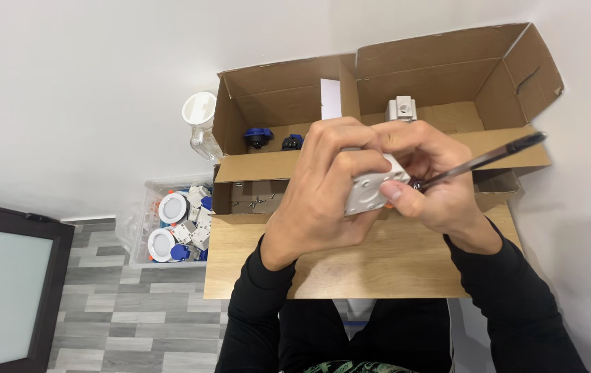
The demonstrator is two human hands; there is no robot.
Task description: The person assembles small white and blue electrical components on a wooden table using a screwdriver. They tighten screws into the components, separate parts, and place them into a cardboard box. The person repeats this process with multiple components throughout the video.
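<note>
A: Left hand (pixel 323 190) clasping white junction box (pixel 371 190) above wooden table (pixel 385 266); right hand (pixel 433 183) pinching screwdriver (pixel 482 160), shaft toward two o'clock.

B: Could slip off, dropping screw into cardboard box (pixel 288 93) at twelve.

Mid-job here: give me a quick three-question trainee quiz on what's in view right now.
1. True or false: the left hand holds the white plastic box.
2. The right hand holds: A) pliers B) a screwdriver C) a brush
3. Where do the loose screws lie?

Key
1. True.
2. B.
3. In the small cardboard tray on the wooden table, left of the hands.
</note>
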